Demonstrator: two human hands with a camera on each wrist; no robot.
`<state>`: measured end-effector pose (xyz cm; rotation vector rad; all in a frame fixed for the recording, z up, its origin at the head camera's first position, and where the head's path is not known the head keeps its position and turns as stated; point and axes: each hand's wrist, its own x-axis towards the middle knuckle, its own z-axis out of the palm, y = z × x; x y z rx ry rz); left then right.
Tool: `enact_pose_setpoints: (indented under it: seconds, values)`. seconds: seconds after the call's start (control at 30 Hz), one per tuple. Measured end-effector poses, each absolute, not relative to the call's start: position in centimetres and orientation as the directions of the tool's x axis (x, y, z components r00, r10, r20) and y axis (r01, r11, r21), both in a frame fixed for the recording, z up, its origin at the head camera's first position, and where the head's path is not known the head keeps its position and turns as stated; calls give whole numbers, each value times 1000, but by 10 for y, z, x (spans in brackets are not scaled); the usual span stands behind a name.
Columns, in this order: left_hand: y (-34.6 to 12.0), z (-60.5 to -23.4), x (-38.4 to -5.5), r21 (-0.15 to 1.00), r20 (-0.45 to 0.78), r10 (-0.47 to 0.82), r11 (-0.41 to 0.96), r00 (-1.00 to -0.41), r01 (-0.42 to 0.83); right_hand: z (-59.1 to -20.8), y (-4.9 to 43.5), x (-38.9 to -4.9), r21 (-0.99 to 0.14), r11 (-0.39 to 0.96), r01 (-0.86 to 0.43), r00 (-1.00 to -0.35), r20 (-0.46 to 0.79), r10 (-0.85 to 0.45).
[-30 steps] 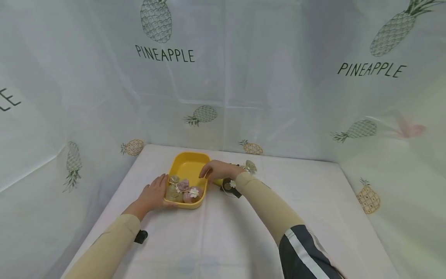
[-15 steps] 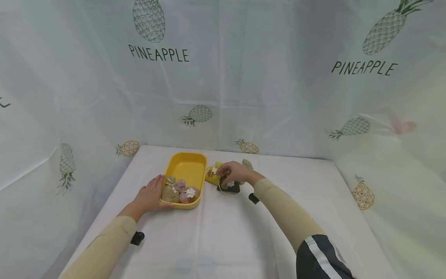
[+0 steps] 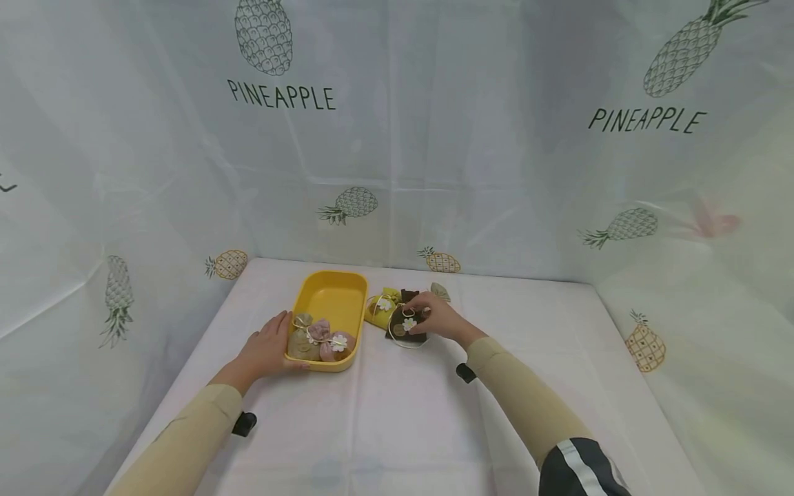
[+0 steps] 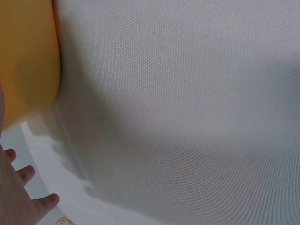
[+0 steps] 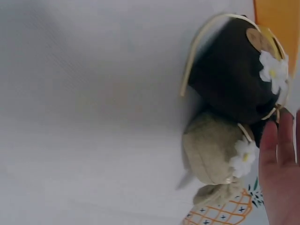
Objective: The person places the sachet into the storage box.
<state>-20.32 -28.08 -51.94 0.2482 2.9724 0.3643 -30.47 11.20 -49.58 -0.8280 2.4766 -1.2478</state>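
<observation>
My left hand (image 3: 267, 348) rests against the left side of a yellow plastic tray (image 3: 335, 296), thumb along its near edge. The left wrist view shows the fingers straight and spread beside the tray wall. A beige drawstring pouch (image 3: 304, 346) and a pink one (image 3: 331, 349) lie in the tray's near end. My right hand (image 3: 442, 322) is at a dark brown drawstring pouch (image 5: 229, 70) with a white flower. In the right wrist view its extended fingertips reach the pouch's neck; the thumb is hidden there. A khaki pouch (image 5: 211, 147) lies close by.
A yellow pouch (image 3: 377, 319) lies between the tray and the brown pouch. White cloth covers the table (image 3: 422, 427). A pineapple-print curtain (image 3: 484, 172) rises behind the table's back edge and along both sides.
My right hand has moved right from above the tray's edge to the brown pouch, uncovering the yellow pouch. The left hand stays against the tray. The head view has shifted slightly.
</observation>
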Motion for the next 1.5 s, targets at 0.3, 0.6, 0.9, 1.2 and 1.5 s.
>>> enact_pose_setpoints:
  seconds: [0.3,0.6,0.9,1.2,1.5]
  values:
    - [-282,-520,-204,256,-112,177,956,-978,143,-520,105,-296,-814,548,-191,-918,-50,-394]
    - [-282,-522,-205,261,-126,166,957,-978,129,-533,92,-290,-764,630,-143,-950,-72,-303]
    - [-283,-522,-206,271,-134,164,955,-977,123,-541,80,-291,-670,717,-191,-964,-10,-266]
    - [-283,-521,-205,279,-116,177,950,-977,139,-538,69,-285,-583,792,-180,-974,-6,-226]
    - [-282,-521,-204,289,-135,161,950,-978,116,-541,68,-290,-491,846,-209,-971,3,-239]
